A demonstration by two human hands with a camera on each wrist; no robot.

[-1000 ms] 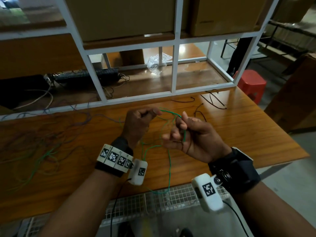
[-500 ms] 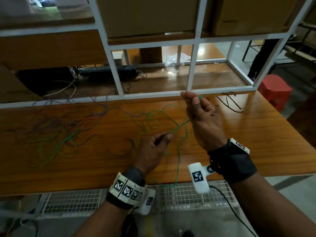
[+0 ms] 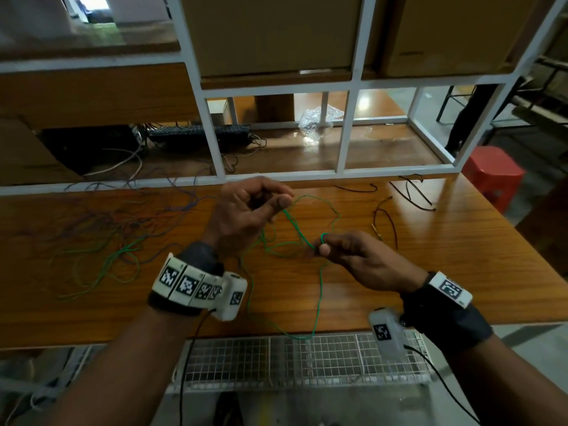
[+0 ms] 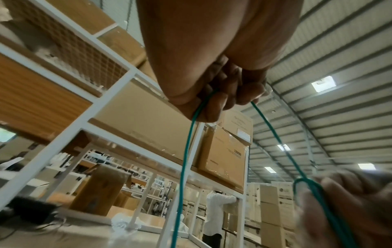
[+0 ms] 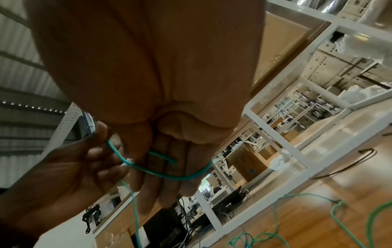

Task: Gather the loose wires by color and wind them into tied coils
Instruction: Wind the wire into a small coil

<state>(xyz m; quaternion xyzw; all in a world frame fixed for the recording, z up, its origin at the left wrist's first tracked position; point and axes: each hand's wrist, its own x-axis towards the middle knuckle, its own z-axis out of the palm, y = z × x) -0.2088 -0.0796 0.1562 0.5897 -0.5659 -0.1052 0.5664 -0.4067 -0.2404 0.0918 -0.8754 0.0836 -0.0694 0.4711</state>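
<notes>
A long green wire (image 3: 295, 224) stretches between both hands above the wooden table (image 3: 430, 272). My left hand (image 3: 276, 201) is raised on the far side, its curled fingers pinching one part of the wire (image 4: 191, 134). Nearer and to the right, my right hand (image 3: 321, 245) pinches a small folded loop of the same wire (image 5: 169, 175). The slack lies in loose loops on the table, and one loop (image 3: 301, 335) hangs over the front edge. In the left wrist view the right hand (image 4: 350, 209) shows blurred with the loop.
A tangle of purple and green loose wires (image 3: 107, 256) lies on the table's left. Black wires (image 3: 412, 192) and a brownish one (image 3: 385, 222) lie at the right. A white shelf frame (image 3: 347, 130) stands behind, a wire-mesh tray (image 3: 276, 361) below the front edge, a red stool (image 3: 491, 173) beyond.
The hands have swapped heights: my left hand rose from near the front edge to the far side, and my right hand came down from the shelf frame toward me, both still holding the green wire.
</notes>
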